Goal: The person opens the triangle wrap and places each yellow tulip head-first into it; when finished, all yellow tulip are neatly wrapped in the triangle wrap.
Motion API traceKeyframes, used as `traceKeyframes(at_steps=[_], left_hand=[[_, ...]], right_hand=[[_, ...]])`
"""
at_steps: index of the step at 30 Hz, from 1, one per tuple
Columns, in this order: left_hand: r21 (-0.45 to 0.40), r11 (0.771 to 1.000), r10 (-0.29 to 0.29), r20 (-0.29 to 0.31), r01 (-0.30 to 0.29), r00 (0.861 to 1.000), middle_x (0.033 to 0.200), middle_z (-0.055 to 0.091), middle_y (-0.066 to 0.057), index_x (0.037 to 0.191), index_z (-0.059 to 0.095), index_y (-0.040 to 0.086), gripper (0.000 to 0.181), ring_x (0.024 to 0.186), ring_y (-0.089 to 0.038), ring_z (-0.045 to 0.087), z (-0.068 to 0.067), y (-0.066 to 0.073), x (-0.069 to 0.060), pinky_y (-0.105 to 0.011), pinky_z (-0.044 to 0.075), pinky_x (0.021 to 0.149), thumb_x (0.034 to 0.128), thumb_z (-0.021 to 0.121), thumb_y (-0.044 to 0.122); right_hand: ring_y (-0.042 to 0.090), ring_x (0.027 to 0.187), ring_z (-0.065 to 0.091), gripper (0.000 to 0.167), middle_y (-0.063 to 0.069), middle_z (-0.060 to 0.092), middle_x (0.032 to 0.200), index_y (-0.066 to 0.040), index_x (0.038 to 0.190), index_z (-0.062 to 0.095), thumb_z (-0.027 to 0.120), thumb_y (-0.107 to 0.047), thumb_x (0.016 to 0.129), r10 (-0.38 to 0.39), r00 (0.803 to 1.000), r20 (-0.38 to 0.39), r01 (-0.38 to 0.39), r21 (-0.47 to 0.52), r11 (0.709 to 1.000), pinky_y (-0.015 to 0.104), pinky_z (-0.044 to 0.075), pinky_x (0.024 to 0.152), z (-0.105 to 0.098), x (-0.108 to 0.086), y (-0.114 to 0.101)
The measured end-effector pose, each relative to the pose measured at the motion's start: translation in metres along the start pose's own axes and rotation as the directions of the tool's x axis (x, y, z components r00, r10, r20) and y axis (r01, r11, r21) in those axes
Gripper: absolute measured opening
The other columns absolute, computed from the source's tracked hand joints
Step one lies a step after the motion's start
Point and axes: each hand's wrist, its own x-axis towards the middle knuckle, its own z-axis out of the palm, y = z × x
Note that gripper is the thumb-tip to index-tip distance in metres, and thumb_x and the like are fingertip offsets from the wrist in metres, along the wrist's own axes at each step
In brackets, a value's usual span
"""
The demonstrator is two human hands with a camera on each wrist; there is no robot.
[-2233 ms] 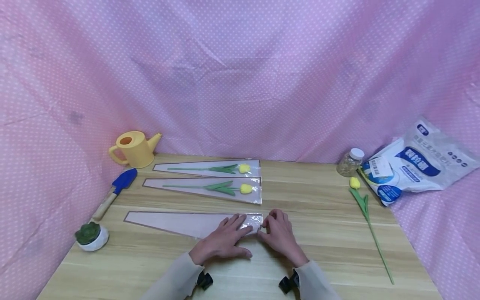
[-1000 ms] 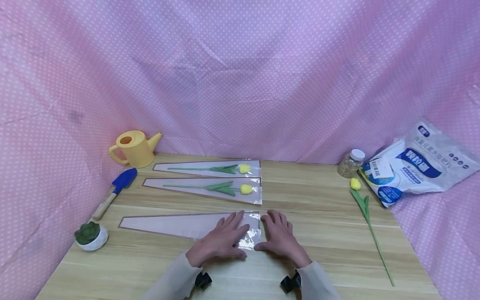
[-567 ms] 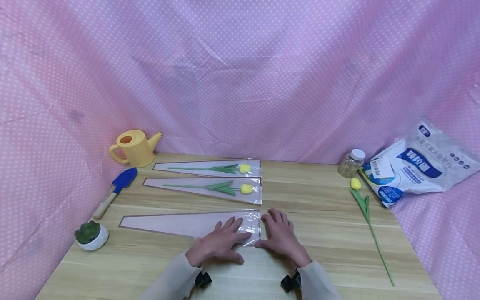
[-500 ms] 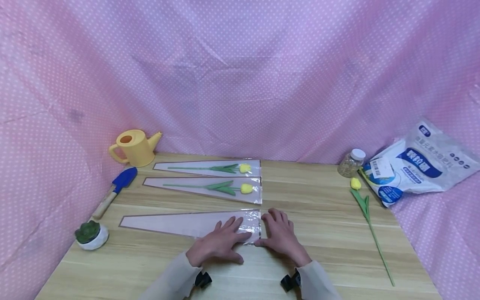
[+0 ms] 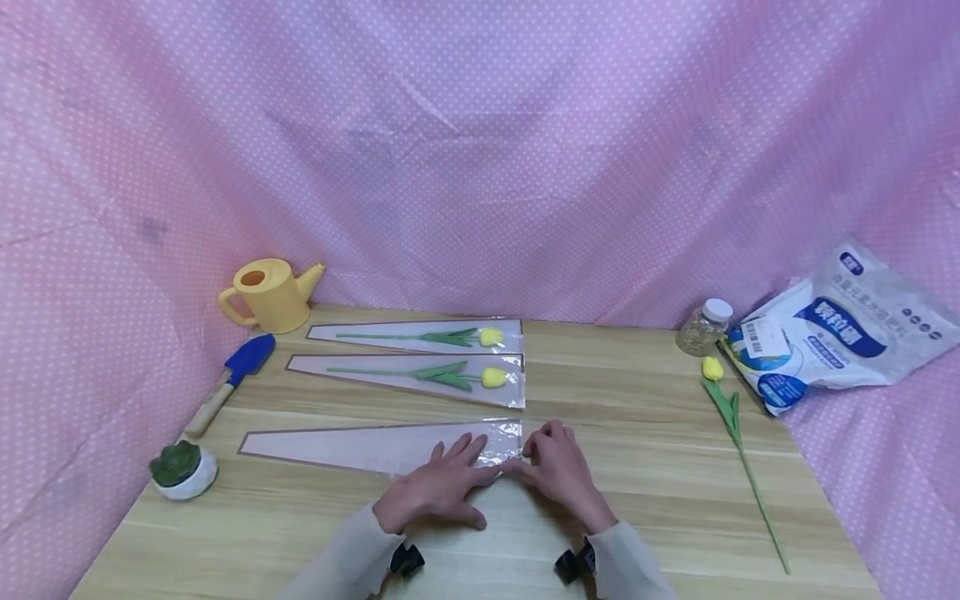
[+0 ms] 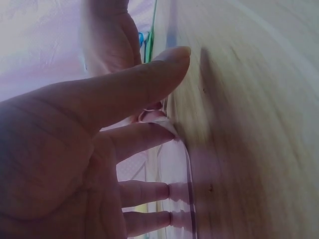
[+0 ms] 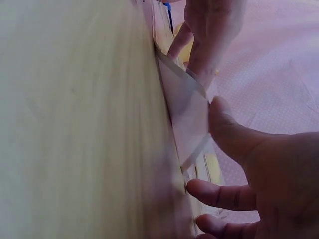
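Note:
A flat, tapered flower sleeve (image 5: pixel 330 446) with a clear film front lies on the wooden table, its wide end towards the right. My left hand (image 5: pixel 442 483) rests on that wide end with fingers spread and straight. Beside the sleeve's right edge is my right hand (image 5: pixel 558 468), fingers bent, thumb reaching to the lower corner. In the right wrist view the sleeve's edge (image 7: pixel 187 107) is raised off the table, and the right thumb (image 7: pixel 224 119) touches it; the other fingers are apart from the thumb. Two more sleeves (image 5: pixel 375 364) (image 5: pixel 360 332) each hold a yellow tulip.
A loose yellow tulip (image 5: pixel 738 437) lies at the right, near a lidded jar (image 5: pixel 701 327) and a fertilizer bag (image 5: pixel 840 329). On the left are a yellow watering can (image 5: pixel 273 300), a blue trowel (image 5: pixel 247 360) and a potted succulent (image 5: pixel 183 471). Pink dotted cloth (image 5: pixel 480 167) hangs behind.
The sleeve first shifted slightly left and its wide end turned a little. Most recently my right fingers bent inward and the thumb slid left to the sleeve's lower corner. My left hand stays put.

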Motion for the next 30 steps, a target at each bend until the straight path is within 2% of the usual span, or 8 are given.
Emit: traceKeyframes(at_steps=[5,12,20,22,26,30], left_hand=[[-0.008,1.0,-0.004,0.005,0.004,1.0,0.167,0.021,-0.014,0.15,0.044,0.037,0.078,0.155,-0.041,0.018,0.0001,-0.0009,0.0005,-0.07,0.022,0.118,0.0809,0.078,0.049],[0.012,1.0,-0.001,-0.001,0.001,1.0,0.168,0.021,-0.014,0.151,0.044,0.034,0.079,0.155,-0.04,0.018,0.0009,-0.0001,0.0,-0.068,0.023,0.119,0.0809,0.078,0.049],[0.031,0.999,0.012,-0.012,-0.012,1.0,0.167,0.022,-0.015,0.148,0.049,0.031,0.076,0.154,-0.041,0.021,-0.0003,-0.0009,-0.0016,-0.07,0.025,0.117,0.0798,0.079,0.048],[0.028,0.999,0.02,-0.013,-0.02,1.0,0.167,0.023,-0.016,0.147,0.05,0.03,0.076,0.154,-0.042,0.021,-0.0005,-0.0009,-0.0017,-0.07,0.025,0.117,0.0794,0.08,0.048],[0.027,0.999,0.026,-0.007,-0.026,1.0,0.166,0.023,-0.016,0.148,0.048,0.032,0.077,0.154,-0.042,0.021,-0.0003,-0.0012,-0.0014,-0.071,0.026,0.116,0.0799,0.079,0.048],[0.01,1.0,0.022,0.0,-0.022,1.0,0.167,0.023,-0.015,0.148,0.047,0.035,0.076,0.154,-0.042,0.02,0.0,-0.0021,-0.0002,-0.071,0.026,0.116,0.0803,0.079,0.048]], right_hand=[[0.02,0.097,0.048,0.042,0.009,0.058,0.11,-0.012,0.089,0.071,0.079,-0.052,0.078,-0.004,1.0,0.002,0.004,0.034,0.999,0.032,0.042,0.078,0.003,0.0002,-0.0018],[0.019,0.089,0.044,0.051,0.006,0.053,0.102,-0.011,0.103,0.062,0.08,-0.051,0.077,0.029,1.0,-0.001,-0.028,0.024,0.999,0.027,0.037,0.069,0.0062,0.0005,-0.0043],[0.012,0.063,0.046,0.048,-0.003,0.055,0.074,-0.012,0.109,0.06,0.076,-0.049,0.083,0.043,0.997,0.062,-0.05,0.122,0.991,0.022,0.034,0.055,0.0042,0.0026,-0.0066],[0.011,0.061,0.047,0.049,-0.004,0.057,0.072,-0.012,0.112,0.06,0.074,-0.049,0.084,0.047,0.995,0.086,-0.059,0.146,0.988,0.022,0.034,0.055,0.004,0.0028,-0.0066],[0.012,0.062,0.05,0.053,-0.002,0.062,0.074,-0.009,0.122,0.058,0.072,-0.048,0.087,0.04,0.991,0.125,-0.07,0.245,0.967,0.023,0.038,0.057,0.0026,0.0031,-0.0071],[0.014,0.069,0.056,0.056,0.003,0.068,0.083,-0.007,0.132,0.052,0.068,-0.044,0.092,0.032,0.986,0.163,-0.093,0.382,0.919,0.026,0.044,0.06,-0.0001,0.0047,-0.0061]])
